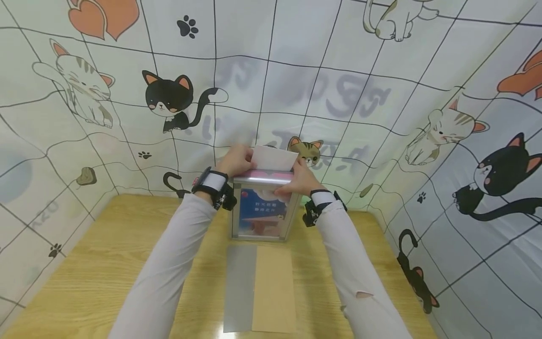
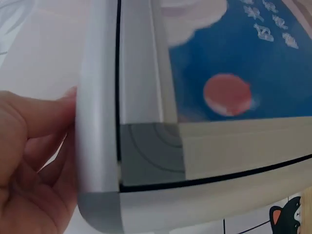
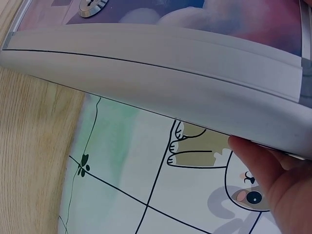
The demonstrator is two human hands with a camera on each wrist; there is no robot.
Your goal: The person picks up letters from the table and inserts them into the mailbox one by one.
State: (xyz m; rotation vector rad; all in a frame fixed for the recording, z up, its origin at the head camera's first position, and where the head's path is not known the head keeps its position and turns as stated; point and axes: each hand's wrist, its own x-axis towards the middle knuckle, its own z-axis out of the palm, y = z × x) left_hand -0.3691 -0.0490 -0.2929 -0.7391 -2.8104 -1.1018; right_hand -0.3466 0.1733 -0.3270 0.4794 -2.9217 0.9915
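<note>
A silver-framed box (image 1: 261, 212) with a blue printed front stands upright at the table's far side. Above its top edge rises a white sheet of paper (image 1: 274, 158); its lower edge is hidden. My left hand (image 1: 236, 161) pinches the sheet's left end, just behind the box's top rail (image 2: 97, 112). My right hand (image 1: 301, 178) grips the box's upper right corner. Its thumb lies across the front, while the other fingers (image 3: 261, 168) touch the side frame (image 3: 161, 87) from behind, near the sheet's right end. A round lock (image 3: 92, 7) shows on the box in the right wrist view.
A flat grey and tan piece (image 1: 273, 287) lies on the wooden table (image 1: 169, 292) in front of the box. White cloth with cat prints (image 1: 262, 84) hangs behind and at both sides, close to the box's back.
</note>
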